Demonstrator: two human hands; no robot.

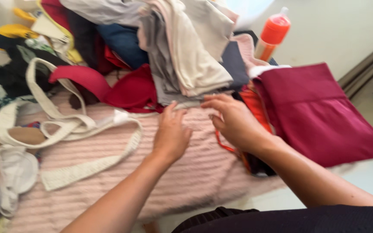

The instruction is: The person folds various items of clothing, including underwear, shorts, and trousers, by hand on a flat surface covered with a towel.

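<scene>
Both hands work at the foot of the pile of folded clothes [186, 47], on the pink ribbed blanket [186, 172]; the left hand [171, 136] lies flat, fingers spread, gripping nothing; the right hand [234, 121] curls loosely toward the pile's grey bottom edge; whether it pinches cloth I cannot tell, motion blurs it; judging by this, a steady hold on that edge is needed; a maroon folded garment [320, 112] lies right of the pile.

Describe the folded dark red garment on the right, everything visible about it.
The dark red garment is a folded, roughly rectangular piece of smooth, matte cloth with one crosswise fold line. It lies flat at the right of the clothes pile, angled down to the right, partly on the pale floor. Orange cloth shows at its left edge. The right hand is near but apart from it.
</scene>
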